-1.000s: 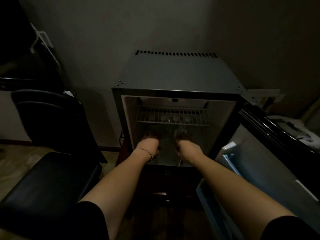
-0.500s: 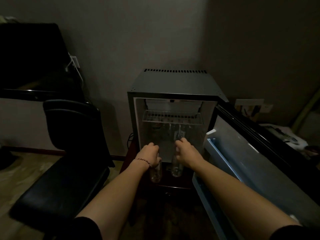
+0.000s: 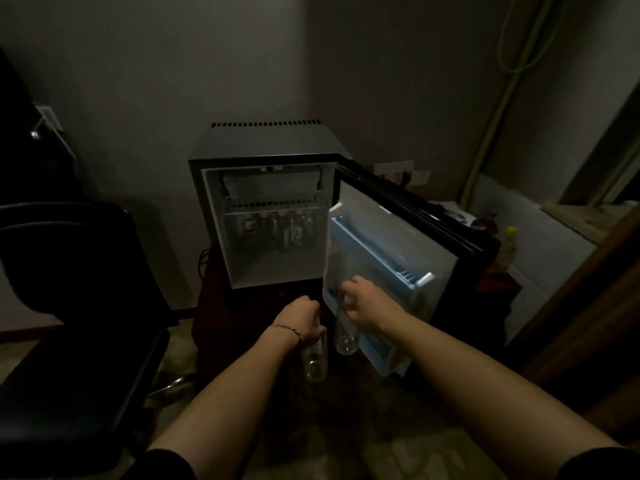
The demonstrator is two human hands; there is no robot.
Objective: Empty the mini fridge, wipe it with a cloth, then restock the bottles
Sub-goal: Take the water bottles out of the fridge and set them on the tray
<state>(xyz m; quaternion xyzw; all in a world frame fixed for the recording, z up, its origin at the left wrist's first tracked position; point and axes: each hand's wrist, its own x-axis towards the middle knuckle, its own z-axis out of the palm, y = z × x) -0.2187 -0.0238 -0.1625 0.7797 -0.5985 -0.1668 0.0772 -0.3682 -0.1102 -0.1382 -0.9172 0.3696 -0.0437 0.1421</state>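
The black mini fridge (image 3: pixel 270 140) stands open against the wall, its door (image 3: pixel 398 237) swung out to the right. Several bottles (image 3: pixel 277 230) stand at the back of the lower compartment under a wire shelf. My left hand (image 3: pixel 299 318) grips a clear bottle (image 3: pixel 314 362) by its top, the bottle hanging down in front of the fridge. My right hand (image 3: pixel 363 306) grips a second clear bottle (image 3: pixel 344 336) the same way, just in front of the door's lower edge. Both bottles are outside the fridge.
A black chair (image 3: pixel 69 289) fills the left side. The door's pale blue shelf rails (image 3: pixel 381 271) jut toward my right hand. A yellow-capped bottle (image 3: pixel 509 247) and clutter sit on a low surface at right. A dark wooden edge (image 3: pixel 588 306) runs along the far right.
Both hands have drawn out of the fridge, each with a bottle, and lowered in front of it. The view has pulled back, and the fridge now looks farther away.
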